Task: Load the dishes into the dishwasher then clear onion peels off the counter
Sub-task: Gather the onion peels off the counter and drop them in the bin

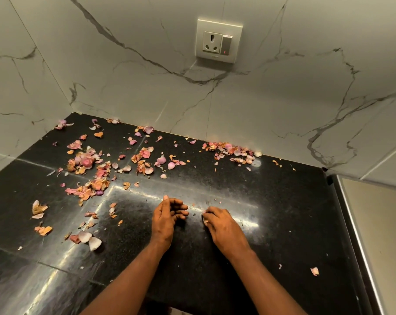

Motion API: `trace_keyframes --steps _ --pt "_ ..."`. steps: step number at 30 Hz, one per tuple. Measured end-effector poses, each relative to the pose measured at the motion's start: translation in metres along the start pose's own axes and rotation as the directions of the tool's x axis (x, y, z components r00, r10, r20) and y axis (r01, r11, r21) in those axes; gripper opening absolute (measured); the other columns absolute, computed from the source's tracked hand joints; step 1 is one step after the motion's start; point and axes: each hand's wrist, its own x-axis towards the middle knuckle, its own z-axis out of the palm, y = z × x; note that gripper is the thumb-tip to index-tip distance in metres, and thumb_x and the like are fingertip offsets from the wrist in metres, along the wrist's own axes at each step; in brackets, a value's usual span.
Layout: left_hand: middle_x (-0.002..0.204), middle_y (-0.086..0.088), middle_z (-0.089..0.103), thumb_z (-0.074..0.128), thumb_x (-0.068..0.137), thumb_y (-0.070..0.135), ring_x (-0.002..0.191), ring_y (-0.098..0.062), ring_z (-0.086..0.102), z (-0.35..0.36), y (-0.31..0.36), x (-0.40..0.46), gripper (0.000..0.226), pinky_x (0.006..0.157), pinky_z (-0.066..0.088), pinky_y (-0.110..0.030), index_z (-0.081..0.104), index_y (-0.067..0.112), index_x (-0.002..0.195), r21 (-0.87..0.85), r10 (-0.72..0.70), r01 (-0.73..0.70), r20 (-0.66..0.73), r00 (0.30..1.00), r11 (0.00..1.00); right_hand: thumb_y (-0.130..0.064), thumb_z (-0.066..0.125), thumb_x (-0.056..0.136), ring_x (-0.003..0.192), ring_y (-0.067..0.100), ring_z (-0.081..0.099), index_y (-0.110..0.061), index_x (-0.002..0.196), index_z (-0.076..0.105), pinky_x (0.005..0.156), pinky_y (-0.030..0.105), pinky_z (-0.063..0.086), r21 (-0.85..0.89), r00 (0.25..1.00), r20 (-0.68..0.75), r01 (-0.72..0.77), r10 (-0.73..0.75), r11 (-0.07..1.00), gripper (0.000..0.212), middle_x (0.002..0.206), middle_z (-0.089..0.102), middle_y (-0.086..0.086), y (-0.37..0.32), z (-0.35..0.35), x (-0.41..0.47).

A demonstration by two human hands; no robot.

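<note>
So the dishwasher half can't be judged from here, no dishes or dishwasher in view at all, just the black counter in a corner with marble walls. Peel-wise it looks like early days. The peels are scattered over most of the back and left of the counter: a thick patch at left centre, another bunch tight against the back wall below the socket, loose bits toward the left front, and one or two stray flakes near the right front edge. The strip right in front of the person is mostly bare apart from crumbs, so my guess is that's where the picking is going on. The right hand is down on the counter with its fingertips curled together, pinching what looks like a small pale scrap, though it's tiny and I wouldn't swear to it. The left hand sits just beside it, fingers loosely curled and cupped, and I can't see anything in it. Basically almost all the peels are left to gather.
</note>
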Motion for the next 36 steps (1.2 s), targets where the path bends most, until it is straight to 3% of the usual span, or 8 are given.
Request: trace_keyframes --steps 8,13,15,19,23,27,30,36 --pt "0.098 -0.027 0.074 0.032 0.111 0.043 0.081 -0.028 0.075 0.015 0.003 -0.006 0.058 0.073 0.063 -0.030 0.066 -0.004 0.106 -0.059 -0.093 0.092 -0.017 0.996 0.994 -0.017 0.060 0.099 0.099 0.020 0.064 -0.021 0.105 0.076 0.084 0.030 0.050 -0.107 0.958 0.036 -0.281 0.286 0.954 0.017 0.106 0.065 0.000 -0.002 -0.028 -0.012" --pt "0.116 -0.025 0.073 0.031 0.111 0.048 0.109 -0.033 0.073 0.051 -0.003 -0.029 0.062 0.095 0.057 -0.040 0.063 -0.005 0.121 -0.231 -0.266 0.272 0.057 0.962 0.934 -0.019 0.077 0.089 0.075 0.001 0.069 -0.025 0.086 0.079 0.071 0.022 0.057 0.288 0.854 0.072 -0.512 0.515 0.810 0.007 0.083 0.075 -0.011 -0.008 -0.060 -0.004" --pt "0.120 -0.023 0.073 0.030 0.110 0.053 0.111 -0.032 0.072 0.064 -0.002 -0.035 0.066 0.096 0.057 -0.039 0.062 -0.002 0.125 -0.329 -0.352 0.362 0.090 0.931 0.872 -0.020 0.080 0.087 0.073 -0.004 0.070 -0.027 0.085 0.080 0.069 0.019 0.056 0.416 0.881 0.054 -0.448 0.470 0.791 0.007 0.078 0.076 -0.013 -0.013 -0.075 -0.001" --pt "0.103 -0.020 0.076 0.025 0.109 0.058 0.079 -0.025 0.073 0.079 -0.001 -0.035 0.072 0.064 0.059 -0.031 0.065 0.000 0.125 -0.424 -0.471 0.501 0.183 0.863 0.754 -0.014 0.064 0.097 0.077 -0.013 0.068 -0.028 0.102 0.081 0.066 0.006 0.049 0.406 0.941 0.131 -0.337 0.311 0.849 0.022 0.087 0.076 -0.018 -0.041 -0.098 0.004" --pt "0.095 -0.018 0.077 0.026 0.111 0.048 0.074 -0.022 0.072 0.080 0.000 -0.036 0.065 0.062 0.060 -0.030 0.071 0.001 0.115 -0.482 -0.501 0.527 0.194 0.844 0.700 0.003 0.055 0.091 0.093 -0.006 0.071 -0.030 0.107 0.082 0.085 0.013 0.057 0.393 0.950 0.131 -0.312 0.283 0.865 0.045 0.106 0.078 -0.014 -0.054 -0.100 0.004" --pt "0.080 -0.017 0.075 0.030 0.112 0.038 0.061 -0.022 0.073 0.079 -0.002 -0.038 0.058 0.051 0.060 -0.030 0.071 -0.002 0.104 -0.468 -0.481 0.521 0.214 0.850 0.714 -0.007 0.070 0.092 0.084 -0.003 0.070 -0.033 0.094 0.081 0.074 0.015 0.058 0.348 0.960 -0.020 -0.257 0.281 0.902 0.029 0.094 0.074 -0.017 -0.058 -0.098 0.003" --pt "0.082 -0.017 0.074 0.034 0.111 0.039 0.064 -0.023 0.073 0.077 -0.003 -0.037 0.055 0.054 0.062 -0.031 0.072 0.000 0.102 -0.478 -0.484 0.533 0.234 0.843 0.698 -0.013 0.069 0.094 0.089 -0.001 0.067 -0.034 0.101 0.079 0.073 0.012 0.052 0.243 0.969 0.018 -0.243 0.246 0.939 0.025 0.100 0.070 -0.017 -0.059 -0.099 0.004" --pt "0.097 -0.018 0.074 0.039 0.109 0.040 0.080 -0.025 0.073 0.074 -0.003 -0.030 0.050 0.067 0.062 -0.033 0.072 0.002 0.103 -0.508 -0.465 0.527 0.256 0.848 0.681 0.003 0.065 0.091 0.099 -0.007 0.070 -0.031 0.116 0.079 0.087 0.012 0.055 0.472 0.969 0.138 -0.247 0.206 0.846 0.044 0.107 0.077 -0.019 -0.057 -0.107 0.006"
